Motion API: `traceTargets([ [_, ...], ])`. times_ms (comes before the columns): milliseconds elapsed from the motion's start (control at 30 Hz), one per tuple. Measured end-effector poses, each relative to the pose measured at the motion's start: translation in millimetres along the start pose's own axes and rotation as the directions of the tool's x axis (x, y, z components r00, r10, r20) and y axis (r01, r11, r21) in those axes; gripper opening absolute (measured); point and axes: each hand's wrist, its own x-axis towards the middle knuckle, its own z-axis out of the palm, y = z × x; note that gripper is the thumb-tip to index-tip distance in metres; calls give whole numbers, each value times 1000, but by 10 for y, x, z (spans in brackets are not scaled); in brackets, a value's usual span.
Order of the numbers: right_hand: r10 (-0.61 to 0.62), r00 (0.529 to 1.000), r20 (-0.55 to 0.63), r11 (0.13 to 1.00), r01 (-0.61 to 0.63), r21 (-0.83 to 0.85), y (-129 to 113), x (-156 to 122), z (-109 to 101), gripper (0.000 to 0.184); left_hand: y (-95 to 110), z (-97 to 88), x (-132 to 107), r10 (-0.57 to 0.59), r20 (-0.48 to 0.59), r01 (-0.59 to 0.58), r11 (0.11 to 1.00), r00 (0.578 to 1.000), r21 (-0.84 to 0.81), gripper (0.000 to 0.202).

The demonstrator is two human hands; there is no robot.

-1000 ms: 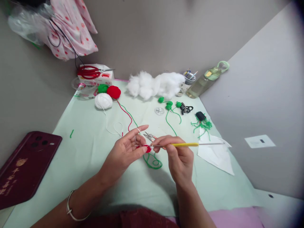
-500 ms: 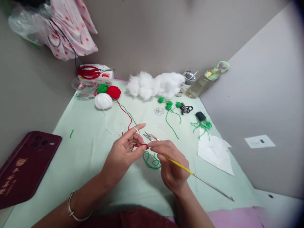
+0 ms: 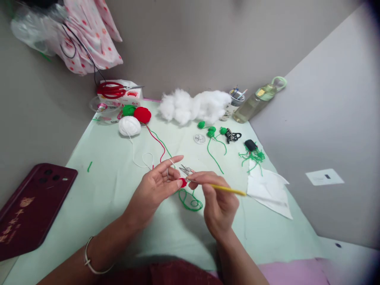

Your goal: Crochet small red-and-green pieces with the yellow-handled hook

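Red yarn piece (image 3: 183,182) pinched in left hand (image 3: 152,188) (white yarn (image 3: 171,161) over forefinger), near yellow-handled hook (image 3: 228,189) gripped in right hand's (image 3: 219,204) fingers.

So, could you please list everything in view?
Crochet hook: one, yellow, centre
Crocheted piece: one, red, centre
Yarn coil: one, green, centre
Snips: one, silver, centre
Yarn balls: three, red, white, green, back left
Scissors: one, red, back left
Packet: one, white, back left
Stuffing: one, white, back
Pencil cup: one, pale, back right
Bottle: one, green, back right
Crocheted bobbles: four, green, right
Hair claw: one, black, right
Disc: one, clear, centre
Yarn scraps: several, green, right
Paper: some, white, right
Wall plate: one, white, right
Phone: one, maroon, left
Cloth: one, pink, upper left
Bracelet: one, silver, lower left
Table: one, mint, below
Left hand: one, centre
Right hand: one, centre
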Motion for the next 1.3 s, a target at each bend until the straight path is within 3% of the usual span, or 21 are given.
traceTargets([
  [100,-197,974,116,930,223,-293,24,-90,-9,37,-21,26,-8,1,-1,-1,1000,1000,-30,59],
  [167,-214,968,128,901,246,-356,26,-125,-11,44,-31,25,-2,-67,43,71,992,997,-100,60],
  [300,-93,996,-9,976,90,-199,6,-65,-14,29,-17,-14,46,-195,119,218,948,974,-233,50],
  [367,15,998,-54,1000,-16,-11,-1,3,-8,26,-5,-30,66,-179,99,198,952,979,-232,47],
  [467,149,989,-24,962,-139,233,-2,74,20,21,-15,-27,59,-128,69,137,979,989,-150,49],
  [567,114,993,-7,983,-112,146,0,70,57,19,-53,-1,27,-84,70,90,992,994,-92,47],
  [700,19,1000,-9,1000,-19,5,25,-18,89,29,-84,44,5,-26,19,28,995,999,-97,48],
  [833,-117,993,16,980,118,-159,68,-48,59,37,-78,47,34,-148,66,160,957,987,-242,47],
  [900,-24,999,-27,996,22,-86,79,-13,22,27,-66,21,58,-202,112,227,923,973,-311,41],
  [967,140,988,-64,984,-132,116,82,36,-6,21,-55,-8,74,-189,121,219,917,975,-333,36],
  [1067,268,963,4,903,-253,347,76,85,-7,18,-53,-23,71,-144,108,167,953,984,-251,39],
  [1200,270,962,51,924,-273,268,76,75,15,14,-81,0,43,-113,106,127,984,988,-127,47],
  [1300,307,949,66,889,-311,337,101,57,-6,15,-89,-2,36,-92,111,104,989,990,-108,45],
])
